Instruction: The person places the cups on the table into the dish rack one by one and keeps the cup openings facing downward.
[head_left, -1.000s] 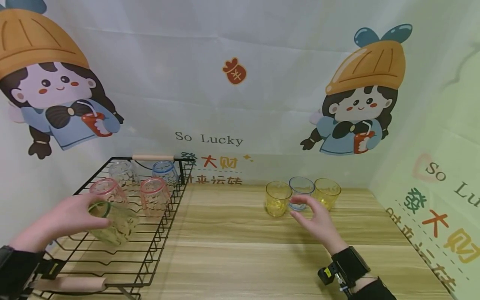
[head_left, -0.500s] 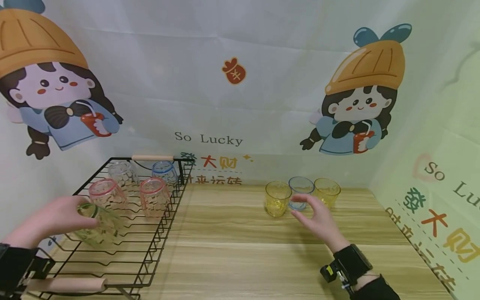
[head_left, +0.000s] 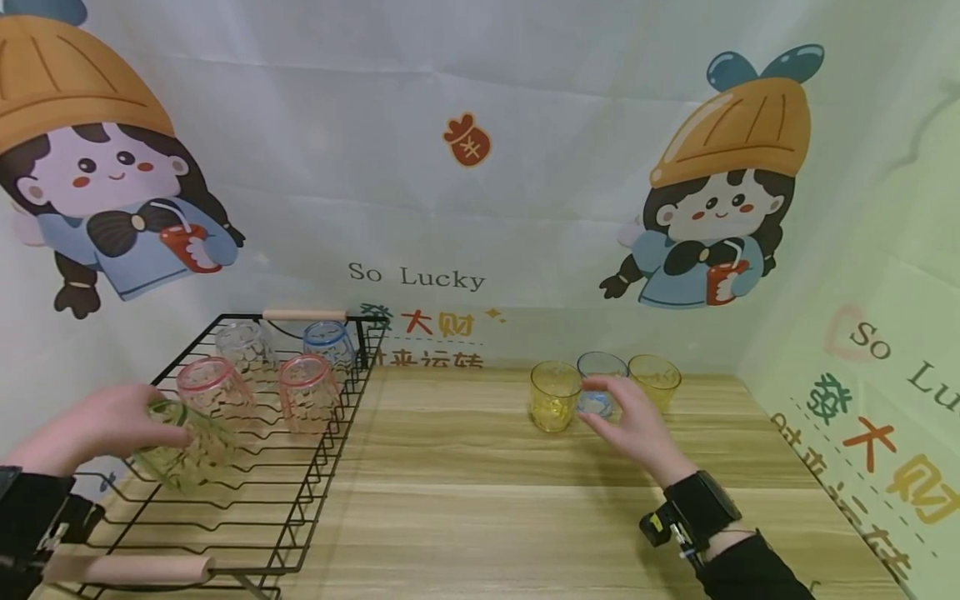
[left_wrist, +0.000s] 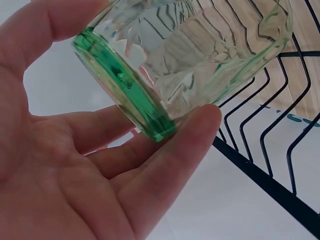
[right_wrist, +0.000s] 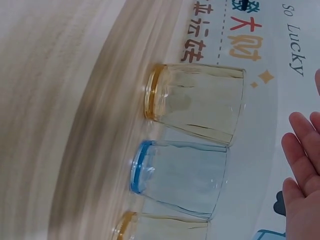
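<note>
My left hand (head_left: 112,425) grips a green-tinted glass (head_left: 198,458) by its thick base, thumb on one side and fingers on the other. The glass tilts mouth-down at the left part of the black wire rack (head_left: 288,533); whether its rim touches the wires I cannot tell. Over the table, my right hand (head_left: 637,429) has thumb and fingers apart and holds nothing. Its nearest neighbour is a blue-rimmed glass (right_wrist: 182,177), upright between a yellow glass (head_left: 556,404) on the left and another yellow glass (head_left: 656,379) on the right. The right wrist view shows the fingers clear of them.
Upside down on the rack stand two pink glasses (head_left: 309,396), a clear glass (head_left: 243,346) and a blue glass (head_left: 330,343). Wooden handles (head_left: 138,570) cap the rack's ends. A printed cloth (head_left: 465,217) hangs behind the wooden table (head_left: 465,500).
My left hand has shifted left with the green glass, which now sits further left over the rack. The right hand has barely moved, rising very slightly.
</note>
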